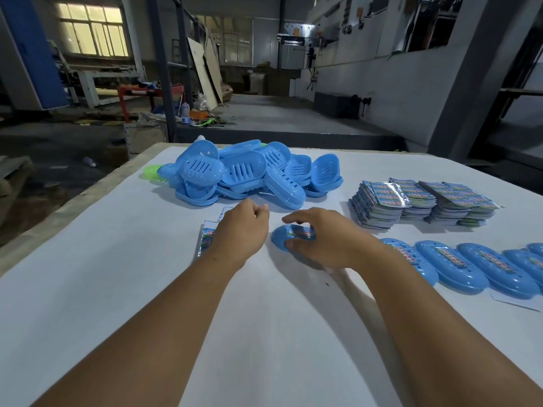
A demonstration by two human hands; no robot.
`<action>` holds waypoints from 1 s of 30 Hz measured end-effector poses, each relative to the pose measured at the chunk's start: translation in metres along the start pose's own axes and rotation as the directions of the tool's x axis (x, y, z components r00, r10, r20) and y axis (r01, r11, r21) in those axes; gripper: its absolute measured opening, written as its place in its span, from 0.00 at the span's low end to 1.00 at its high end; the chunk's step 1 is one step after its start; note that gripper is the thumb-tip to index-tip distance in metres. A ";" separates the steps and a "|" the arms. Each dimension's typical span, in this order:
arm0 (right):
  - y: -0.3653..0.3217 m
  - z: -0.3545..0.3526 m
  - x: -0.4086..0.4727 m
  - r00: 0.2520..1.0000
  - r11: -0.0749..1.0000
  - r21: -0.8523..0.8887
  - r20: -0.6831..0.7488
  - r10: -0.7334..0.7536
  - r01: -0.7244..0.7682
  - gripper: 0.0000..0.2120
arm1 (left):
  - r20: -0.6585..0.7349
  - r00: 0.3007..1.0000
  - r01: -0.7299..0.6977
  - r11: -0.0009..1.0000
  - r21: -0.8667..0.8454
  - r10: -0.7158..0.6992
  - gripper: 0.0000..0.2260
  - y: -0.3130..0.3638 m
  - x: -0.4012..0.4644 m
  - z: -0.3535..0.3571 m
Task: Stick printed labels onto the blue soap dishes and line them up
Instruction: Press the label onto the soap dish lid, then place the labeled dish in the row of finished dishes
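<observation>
no print can be read: the stacked labels (423, 201) at 2 o'clock and those on the lined-up soap dishes (476, 267) at 3 o'clock show only blurred coloured patterns.

Dim hall; daylight glows through the window (92, 30) at upper left. White table (117, 274) evenly lit, soft shadows under the forearms, glare on the label stacks (423, 201). Fisheye bends the edges; background soft.
</observation>
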State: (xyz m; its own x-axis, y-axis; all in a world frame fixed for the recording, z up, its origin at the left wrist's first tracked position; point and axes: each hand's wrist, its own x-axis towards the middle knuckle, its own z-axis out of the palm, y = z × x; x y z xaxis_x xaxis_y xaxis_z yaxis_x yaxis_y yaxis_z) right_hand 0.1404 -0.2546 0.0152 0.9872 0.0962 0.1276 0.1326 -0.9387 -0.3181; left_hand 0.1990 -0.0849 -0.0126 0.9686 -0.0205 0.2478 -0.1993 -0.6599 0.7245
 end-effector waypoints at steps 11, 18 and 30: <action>0.029 -0.045 -0.027 0.903 0.888 -0.232 0.077 0.423 -0.397 0.22 | -0.027 1.000 -0.010 0.999 0.032 0.011 0.09 -0.006 0.005 0.005; 0.037 -0.048 -0.028 0.897 0.878 -0.240 0.053 0.439 -0.415 0.18 | -0.048 0.999 -0.013 0.999 0.042 0.015 0.08 -0.006 0.002 0.004; 0.048 -0.028 -0.007 0.949 0.947 -0.072 -0.066 0.308 -0.312 0.14 | -0.067 0.997 -0.041 0.997 0.063 0.045 0.07 -0.006 0.003 0.003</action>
State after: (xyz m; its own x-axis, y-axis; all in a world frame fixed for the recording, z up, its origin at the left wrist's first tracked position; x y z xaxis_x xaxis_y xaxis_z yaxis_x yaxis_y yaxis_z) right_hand 0.1375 -0.3099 0.0249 0.9719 -0.2193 0.0852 -0.1888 -0.9431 -0.2738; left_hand 0.2032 -0.0829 -0.0180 0.9466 0.0000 0.3223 -0.2287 -0.7048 0.6715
